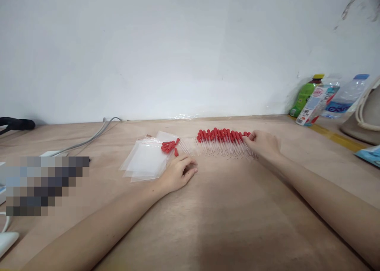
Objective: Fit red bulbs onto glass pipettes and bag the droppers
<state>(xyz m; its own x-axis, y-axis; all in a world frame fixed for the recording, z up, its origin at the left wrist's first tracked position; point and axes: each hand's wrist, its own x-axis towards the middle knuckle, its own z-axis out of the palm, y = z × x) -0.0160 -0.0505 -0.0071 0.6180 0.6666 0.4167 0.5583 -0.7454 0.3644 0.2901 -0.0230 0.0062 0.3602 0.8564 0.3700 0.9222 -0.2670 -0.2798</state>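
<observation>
Against a white wall (166,49), clear, red-bulbed droppers (215,131) lined a brown wooden counter (237,211); the right hand (263,142) touched their right end, its pinching grip's hold indiscernible, the left hand (179,172) half-open beside transparent plastic bags (144,156).

From my head, a single camera is looking forward and down across the table (178,235), facing the pale wall (178,45) behind it; my fingers (187,160) are showing at middle distance, my forearms (118,223) nearer.
</observation>
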